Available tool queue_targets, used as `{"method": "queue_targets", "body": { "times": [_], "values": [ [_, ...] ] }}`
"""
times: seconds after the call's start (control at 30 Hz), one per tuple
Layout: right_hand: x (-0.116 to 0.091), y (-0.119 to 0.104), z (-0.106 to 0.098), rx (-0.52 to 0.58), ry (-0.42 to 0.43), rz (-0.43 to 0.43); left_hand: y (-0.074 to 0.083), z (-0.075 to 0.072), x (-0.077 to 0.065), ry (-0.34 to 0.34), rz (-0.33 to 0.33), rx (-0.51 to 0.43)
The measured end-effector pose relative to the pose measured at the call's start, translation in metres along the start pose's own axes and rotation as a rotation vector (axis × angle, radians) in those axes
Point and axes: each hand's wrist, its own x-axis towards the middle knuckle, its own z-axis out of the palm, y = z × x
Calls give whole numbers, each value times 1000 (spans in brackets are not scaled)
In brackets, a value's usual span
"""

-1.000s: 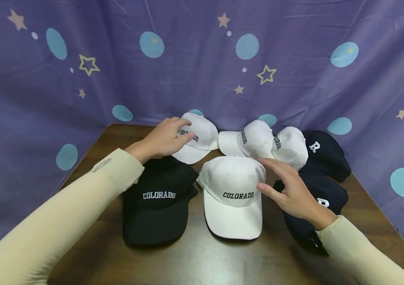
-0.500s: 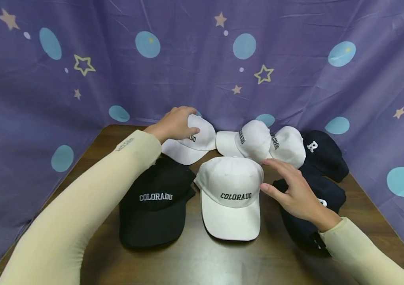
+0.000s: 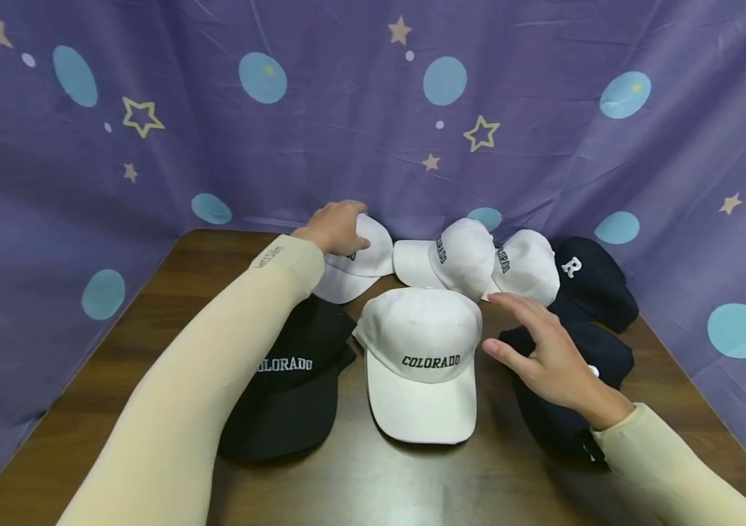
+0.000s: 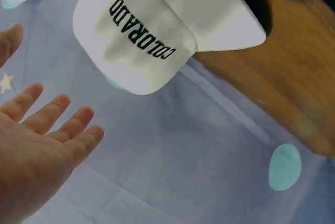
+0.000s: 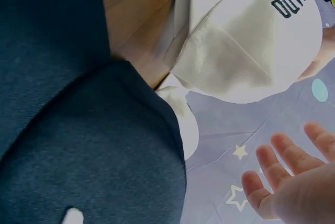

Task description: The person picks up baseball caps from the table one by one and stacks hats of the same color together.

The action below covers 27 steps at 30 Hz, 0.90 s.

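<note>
My left hand (image 3: 336,226) is over the left side of the back-left white cap (image 3: 373,252), partly covering its COLORADO lettering. In the left wrist view that hand (image 4: 47,140) has its fingers extended, apart from the white cap (image 4: 141,30). At the front middle stands another white COLORADO cap (image 3: 421,329), brim toward me. My right hand (image 3: 550,361) hovers just right of it, thumb and fingers spread, holding nothing. Beneath that hand is a navy cap (image 3: 599,347), its letter mostly hidden. The right wrist view shows the relaxed fingers (image 5: 272,164) beyond the navy cap (image 5: 104,140).
A black COLORADO cap (image 3: 287,420) lies front left, partly behind my left sleeve (image 3: 215,365). Two more white caps (image 3: 467,256) and a navy cap with an R (image 3: 599,281) line the back right. A purple curtain (image 3: 346,146) borders the wooden table (image 3: 169,292).
My left hand has moved back and to the right over the back-left white cap, its sleeve now covering part of the black cap. The right hand has hardly moved. The view has shifted slightly.
</note>
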Motion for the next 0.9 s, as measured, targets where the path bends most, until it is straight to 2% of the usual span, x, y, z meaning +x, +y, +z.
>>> {"method": "queue_targets", "body": {
  "times": [0.2,0.5,0.6,0.77,0.9],
  "values": [
    [-2,3,0,0,-12,5,-8,6,10,-31,-51,38],
    [-5,7,-1,-6,-20,14,-15,12,21,-44,-78,98],
    [-4,8,-2,-7,-24,14,-16,16,25,-40,-74,138],
    [-4,9,-4,-6,-23,15,-12,20,27,-79,-54,175],
    [-4,10,-5,-9,-22,19,-10,30,32,-86,-46,196]
  ]
}}
